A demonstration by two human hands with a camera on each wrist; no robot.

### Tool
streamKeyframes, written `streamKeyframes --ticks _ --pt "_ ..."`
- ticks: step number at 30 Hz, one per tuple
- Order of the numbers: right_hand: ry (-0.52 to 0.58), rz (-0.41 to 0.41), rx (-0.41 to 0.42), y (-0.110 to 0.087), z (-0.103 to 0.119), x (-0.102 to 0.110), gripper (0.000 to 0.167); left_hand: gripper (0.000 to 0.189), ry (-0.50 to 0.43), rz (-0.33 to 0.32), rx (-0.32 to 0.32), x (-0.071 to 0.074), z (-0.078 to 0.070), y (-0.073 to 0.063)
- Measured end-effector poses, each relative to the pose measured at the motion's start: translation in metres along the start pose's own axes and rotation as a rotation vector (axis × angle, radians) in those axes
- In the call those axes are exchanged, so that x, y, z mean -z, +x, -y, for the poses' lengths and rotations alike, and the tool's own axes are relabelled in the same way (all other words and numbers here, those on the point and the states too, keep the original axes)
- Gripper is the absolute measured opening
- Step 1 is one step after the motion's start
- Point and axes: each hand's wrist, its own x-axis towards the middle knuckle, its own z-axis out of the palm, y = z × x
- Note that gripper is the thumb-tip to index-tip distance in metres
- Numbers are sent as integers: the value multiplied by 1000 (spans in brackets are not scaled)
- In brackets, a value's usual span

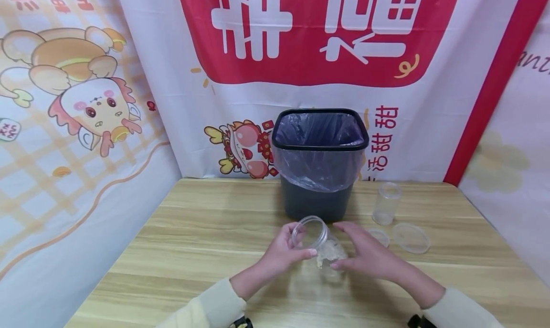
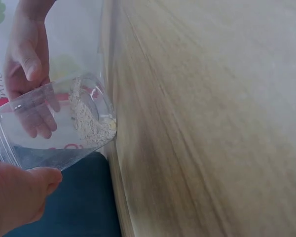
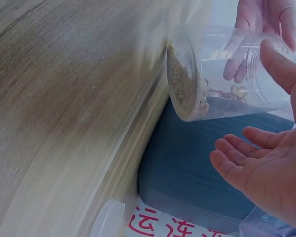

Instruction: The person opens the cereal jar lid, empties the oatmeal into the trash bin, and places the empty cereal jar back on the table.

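A clear plastic jar [image 1: 310,232] leans with its open mouth toward my left hand [image 1: 287,249], which grips it by the neck. Pale flakes resembling oats [image 2: 91,121] lie heaped inside at the base end of the jar. In the left wrist view, the thumb is on one side of the neck and a fingertip shows on the other. My right hand [image 1: 370,252] is held beside the jar's lower part, its palm toward it. Fingers [image 3: 237,153] of that hand are spread and slightly bent, with a gap to the jar in the right wrist view.
A dark bin [image 1: 320,175] lined with a clear bag stands right behind the hands. To its right are an upright clear container [image 1: 386,204] and two clear round lids, a larger lid [image 1: 411,238] and a smaller lid [image 1: 380,237]. Printed cloth hangs behind the wooden table [image 1: 206,232].
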Motion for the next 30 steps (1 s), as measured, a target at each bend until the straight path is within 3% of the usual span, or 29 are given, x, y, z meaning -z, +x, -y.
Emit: streamKeyframes --ticks 5,12,30 --pt "13 -8 22 3 0 -4 91 65 -38 13 -13 -1 2 0" --pt "66 -27 67 9 1 -14 90 66 -17 4 -6 -1 5 0" --pt "152 -2 33 14 0 -31 98 68 -16 -1 7 1 4 0"
